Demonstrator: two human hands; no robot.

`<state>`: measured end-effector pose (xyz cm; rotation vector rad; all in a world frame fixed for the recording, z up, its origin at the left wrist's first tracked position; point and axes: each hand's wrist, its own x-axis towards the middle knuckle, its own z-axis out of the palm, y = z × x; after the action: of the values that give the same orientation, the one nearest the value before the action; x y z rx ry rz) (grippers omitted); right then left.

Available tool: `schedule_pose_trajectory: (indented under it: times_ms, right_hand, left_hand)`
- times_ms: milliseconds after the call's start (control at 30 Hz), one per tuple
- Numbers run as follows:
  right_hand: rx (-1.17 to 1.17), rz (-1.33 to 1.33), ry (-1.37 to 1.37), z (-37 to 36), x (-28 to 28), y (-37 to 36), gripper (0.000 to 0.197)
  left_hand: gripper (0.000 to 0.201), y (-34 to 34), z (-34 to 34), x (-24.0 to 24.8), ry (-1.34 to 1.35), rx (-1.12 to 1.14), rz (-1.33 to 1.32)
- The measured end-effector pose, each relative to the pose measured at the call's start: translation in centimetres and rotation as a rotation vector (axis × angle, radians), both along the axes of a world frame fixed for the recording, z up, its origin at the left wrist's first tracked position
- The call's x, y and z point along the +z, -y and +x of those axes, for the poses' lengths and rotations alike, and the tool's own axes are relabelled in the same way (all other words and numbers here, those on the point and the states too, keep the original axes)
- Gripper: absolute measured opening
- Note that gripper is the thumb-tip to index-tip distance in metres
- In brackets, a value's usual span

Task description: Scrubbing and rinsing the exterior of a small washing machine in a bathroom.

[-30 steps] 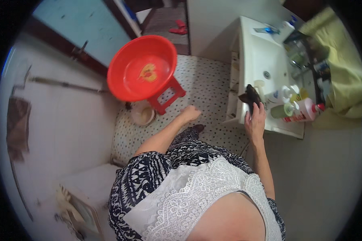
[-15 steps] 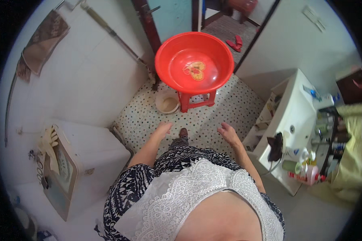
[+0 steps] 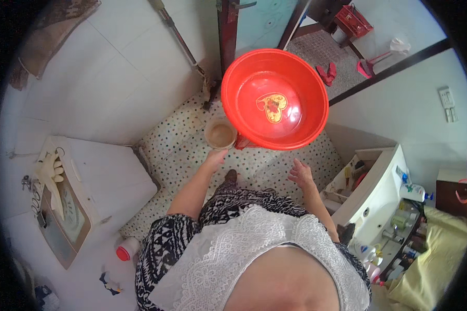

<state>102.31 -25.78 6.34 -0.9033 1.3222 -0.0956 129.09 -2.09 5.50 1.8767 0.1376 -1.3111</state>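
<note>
A big round red basin (image 3: 233, 98) with a gold heart pattern on its bottom stands ahead of me. Its red stool (image 3: 251, 142) is almost wholly hidden beneath it. Below the basin's left side, a small pale bucket (image 3: 221, 133) sits on the floor. My left hand (image 3: 214, 159) is over the near rim of this bucket, its fingers loosely extended with nothing in them; whether it touches the rim I cannot tell. My right hand (image 3: 301, 174) hangs open and bare below the basin's near right rim, apart from it.
At right a white washbasin (image 3: 374, 189) holds bottles, above an open shelf. A washing machine (image 3: 106, 171) stands left, with pale gloves (image 3: 52, 173) on top. A mop (image 3: 181, 41) leans on the left wall. Red slippers (image 3: 326, 74) lie past the doorway.
My view has shifted, and I am closer to the red basin, which looks larger. Both hands have come nearer to it. The stool's legs, clearly visible before, are now mostly covered.
</note>
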Motion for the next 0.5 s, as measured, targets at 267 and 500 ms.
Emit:
schedule_pose_trajectory:
  times_ms: [267, 500]
  right_hand:
    - [-0.279, 0.149, 0.112, 2.6, -6.7, 10.8, 0.070]
    - [-0.278, 0.376, 0.425, 2.9, -5.8, 16.3, 0.040]
  left_hand:
    - [0.044, -0.1, -3.7, -3.1, -0.086, 0.304, 0.067]
    - [0.039, 0.2, -9.6, 0.2, -0.011, 0.534, 0.138]
